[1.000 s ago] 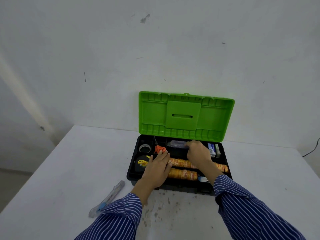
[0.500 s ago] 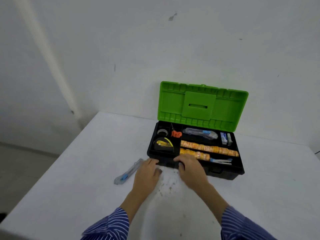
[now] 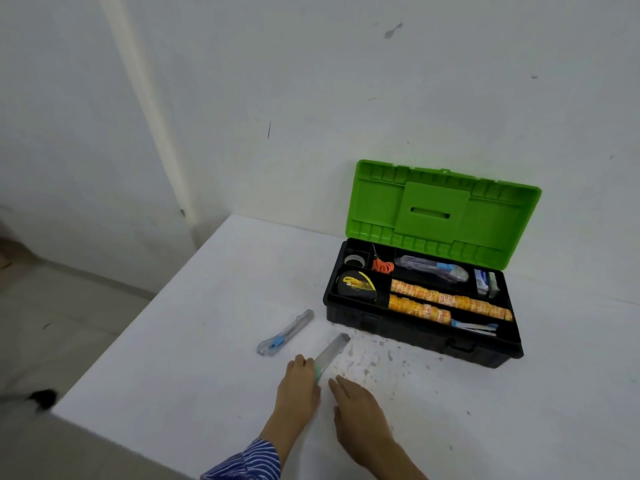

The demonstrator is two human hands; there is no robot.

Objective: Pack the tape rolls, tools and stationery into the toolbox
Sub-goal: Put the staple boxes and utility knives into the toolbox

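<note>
Two hands low on white worktop (image 3: 194, 358): left hand (image 3: 298, 389) w/ fingers curled round a clear plastic utility knife (image 3: 330, 355), right hand (image 3: 360, 410) flat beside it, fingers relaxed. Second clear blue-slider knife (image 3: 284, 334) lies just left; black toolbox w/ green lid (image 3: 422, 337) open, near wall

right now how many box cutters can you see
3: one in the toolbox's back slot, one on the table, one gripped by the left hand. More may be hidden.

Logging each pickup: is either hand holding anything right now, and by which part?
The left hand holds a clear ruler by its near end. The right hand holds nothing.
</note>
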